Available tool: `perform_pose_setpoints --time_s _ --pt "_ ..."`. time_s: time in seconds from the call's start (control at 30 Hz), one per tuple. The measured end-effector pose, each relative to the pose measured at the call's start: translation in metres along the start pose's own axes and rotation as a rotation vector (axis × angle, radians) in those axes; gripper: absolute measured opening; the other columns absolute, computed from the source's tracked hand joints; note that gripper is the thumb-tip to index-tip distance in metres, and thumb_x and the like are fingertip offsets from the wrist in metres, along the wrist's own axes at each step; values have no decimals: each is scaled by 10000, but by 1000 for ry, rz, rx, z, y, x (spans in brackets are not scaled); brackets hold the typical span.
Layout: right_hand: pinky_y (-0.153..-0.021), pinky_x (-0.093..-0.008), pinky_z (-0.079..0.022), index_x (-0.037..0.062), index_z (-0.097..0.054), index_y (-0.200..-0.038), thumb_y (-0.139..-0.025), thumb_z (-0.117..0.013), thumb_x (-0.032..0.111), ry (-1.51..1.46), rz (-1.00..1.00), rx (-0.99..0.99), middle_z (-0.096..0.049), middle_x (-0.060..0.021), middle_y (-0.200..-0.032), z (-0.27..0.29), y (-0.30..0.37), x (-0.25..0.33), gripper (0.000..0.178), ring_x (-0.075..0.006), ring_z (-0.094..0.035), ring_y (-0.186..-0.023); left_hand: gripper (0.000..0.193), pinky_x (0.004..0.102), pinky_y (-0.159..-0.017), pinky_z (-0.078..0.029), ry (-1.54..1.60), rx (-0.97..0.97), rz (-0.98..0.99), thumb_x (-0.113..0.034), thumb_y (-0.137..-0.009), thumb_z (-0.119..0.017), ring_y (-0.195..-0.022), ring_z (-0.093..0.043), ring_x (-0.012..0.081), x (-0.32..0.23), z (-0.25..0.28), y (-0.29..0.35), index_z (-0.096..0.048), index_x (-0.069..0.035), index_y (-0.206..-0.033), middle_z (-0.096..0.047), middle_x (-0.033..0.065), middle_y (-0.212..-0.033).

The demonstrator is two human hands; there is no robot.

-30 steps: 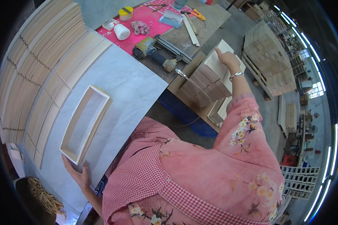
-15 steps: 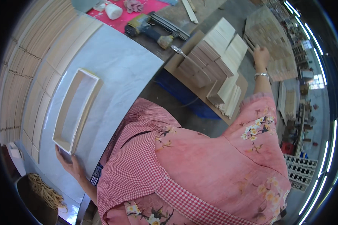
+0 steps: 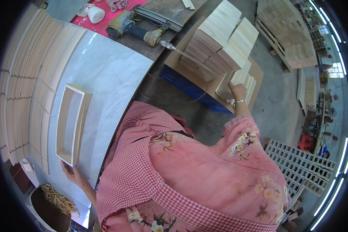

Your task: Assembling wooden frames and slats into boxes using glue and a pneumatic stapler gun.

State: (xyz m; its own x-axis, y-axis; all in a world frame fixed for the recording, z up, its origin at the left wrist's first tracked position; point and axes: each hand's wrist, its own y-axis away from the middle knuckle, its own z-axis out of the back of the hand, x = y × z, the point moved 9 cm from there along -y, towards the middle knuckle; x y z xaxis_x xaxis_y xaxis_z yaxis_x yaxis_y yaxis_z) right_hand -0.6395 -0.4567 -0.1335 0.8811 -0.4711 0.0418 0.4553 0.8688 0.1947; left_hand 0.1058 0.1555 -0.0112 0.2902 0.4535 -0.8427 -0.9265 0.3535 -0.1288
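A shallow rectangular wooden frame [image 3: 85, 112] lies lengthwise on the pale marbled tabletop [image 3: 112, 69]. My left hand [image 3: 75, 176] grips its near end, thumb and fingers against the wood. To my right, thin wooden boards [image 3: 236, 42] are stacked high on a brown sheet over a blue support. My right hand [image 3: 239, 92], a bracelet at its wrist, is at a lower pile of boards [image 3: 241, 75] in front of that stack. Its fingers curl closed on the pile's upper edge; how many boards they hold is hidden.
A nail gun [image 3: 135, 31] with an air hose lies at the table's far end, near a white bottle [image 3: 96, 14] on pink cloth. Board stacks [image 3: 27, 85] line the left edge. A bin [image 3: 46, 208] holds tan strips. Pallet stacks [image 3: 290, 31] stand at far right.
My right hand has come back from the far right and down onto the lower board pile. The view has shifted; my left hand stays at the frame's near end.
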Motion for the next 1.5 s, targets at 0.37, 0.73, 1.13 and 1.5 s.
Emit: perform_pose_setpoints --time_s 0.37,0.73,1.13,1.5 --pt "-828 -316 -563 3 -624 -1355 -926 -733 297 -769 357 -541 -730 -164 -1167 214 56 64 531 -222 -705 -980 622 368 -1060 -442 -141 -91 -40 -60 -778 -717 -1220 -575 271 -57 -12 20 -576 -39 -1384 -627 124 -1331" --pt "-1089 -403 -451 32 -628 -1345 -656 -792 -1 -168 2286 222 -586 -133 -1439 193 506 439 708 -316 -561 -1276 464 337 -950 -486 -80 -171 3 -43 -780 -746 -1040 -624 252 -91 -6 46 -674 -3 -1237 -692 116 -1127" --pt "-1087 -386 -460 71 -621 -1377 -655 -793 -9 14 2579 464 -575 -104 -1459 137 583 484 746 -311 -556 -1259 282 318 -774 -525 -232 -341 34 -76 -773 -818 -807 -660 229 -107 -1 42 -767 10 -1037 -748 101 -947" --pt "-1082 -376 -463 69 -631 -1340 -693 -799 7 4 2554 500 -577 -94 -1452 117 575 489 671 -310 -559 -1264 216 337 -834 -485 -420 -333 -1 -160 -817 -796 -833 -663 229 -114 -4 43 -786 -34 -993 -764 67 -920"
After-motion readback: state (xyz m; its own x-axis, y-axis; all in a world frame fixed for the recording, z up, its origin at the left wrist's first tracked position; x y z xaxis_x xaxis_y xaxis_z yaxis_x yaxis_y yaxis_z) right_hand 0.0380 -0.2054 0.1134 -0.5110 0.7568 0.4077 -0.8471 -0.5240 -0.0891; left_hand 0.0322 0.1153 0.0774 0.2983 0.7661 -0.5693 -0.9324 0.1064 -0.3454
